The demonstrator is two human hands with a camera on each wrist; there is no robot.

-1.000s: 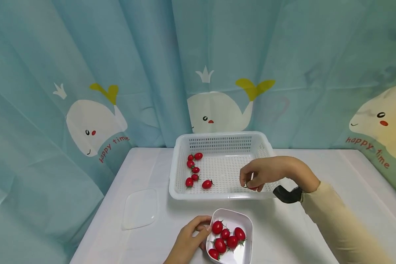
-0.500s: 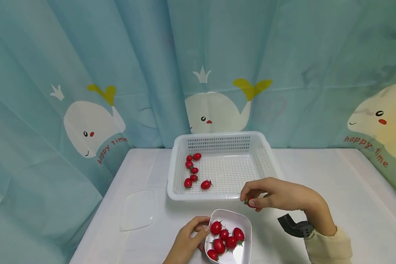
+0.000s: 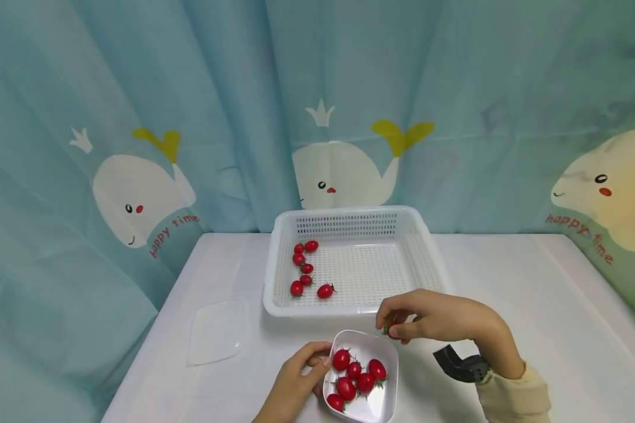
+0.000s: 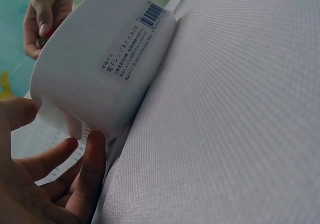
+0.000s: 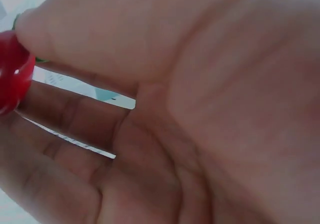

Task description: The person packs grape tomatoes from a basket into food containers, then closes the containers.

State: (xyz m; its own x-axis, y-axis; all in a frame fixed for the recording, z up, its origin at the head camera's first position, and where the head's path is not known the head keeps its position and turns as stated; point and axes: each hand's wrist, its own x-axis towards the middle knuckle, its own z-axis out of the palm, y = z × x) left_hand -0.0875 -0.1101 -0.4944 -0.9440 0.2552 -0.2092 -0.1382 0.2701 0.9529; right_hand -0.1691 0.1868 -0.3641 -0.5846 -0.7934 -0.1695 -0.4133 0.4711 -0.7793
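My right hand (image 3: 434, 317) pinches a cherry tomato (image 5: 14, 72) with a green stem between thumb and fingertips. In the head view it is just beyond the far right corner of a small white square container (image 3: 386, 382). Several red cherry tomatoes (image 3: 346, 388) lie inside that container. With thumb and fingers, my left hand (image 3: 296, 379) grips the container's left side near the rim. The left wrist view shows a printed label (image 4: 132, 42) with a barcode on its outer wall. Behind stands a white slotted basket (image 3: 360, 264), with several more cherry tomatoes (image 3: 325, 291) along its left side.
A clear plastic lid (image 3: 216, 332) lies on the white-covered table (image 3: 508, 282), left of the basket. A blue curtain (image 3: 233, 117) with whale prints hangs close behind the table's far edge. The basket's front rim (image 3: 317, 310) stands between the basket's tomatoes and the small container.
The right hand has lifted a cherry tomato out of the basket and carried it over the front rim, toward the small container. The left hand has kept its grip on the container.
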